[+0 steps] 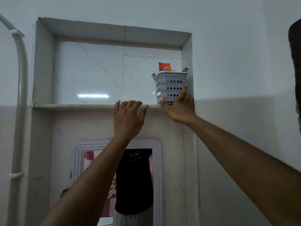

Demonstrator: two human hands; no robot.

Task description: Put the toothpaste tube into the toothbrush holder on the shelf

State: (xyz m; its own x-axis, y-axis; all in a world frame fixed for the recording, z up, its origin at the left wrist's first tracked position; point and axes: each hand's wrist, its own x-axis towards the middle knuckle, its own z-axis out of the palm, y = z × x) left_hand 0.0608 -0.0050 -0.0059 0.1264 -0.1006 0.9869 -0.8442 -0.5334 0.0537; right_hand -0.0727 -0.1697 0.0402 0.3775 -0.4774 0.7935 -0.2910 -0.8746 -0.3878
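A grey perforated toothbrush holder (170, 84) stands at the right end of the marble shelf (73, 106), inside a wall niche. An orange toothpaste tube (164, 67) sticks upright out of its top, with purple toothbrush ends on both sides. My right hand (178, 106) touches the holder's lower front: thumb at its left bottom corner, index finger stretched up its right side. My left hand (128, 117) rests on the shelf's front edge, fingers curled over the lip and holding nothing else.
A white pipe (21, 95) runs down the wall at the left. Below the shelf hangs a framed mirror (118, 181) reflecting a person in a dark shirt. A dark shape (295, 66) intrudes at the right edge.
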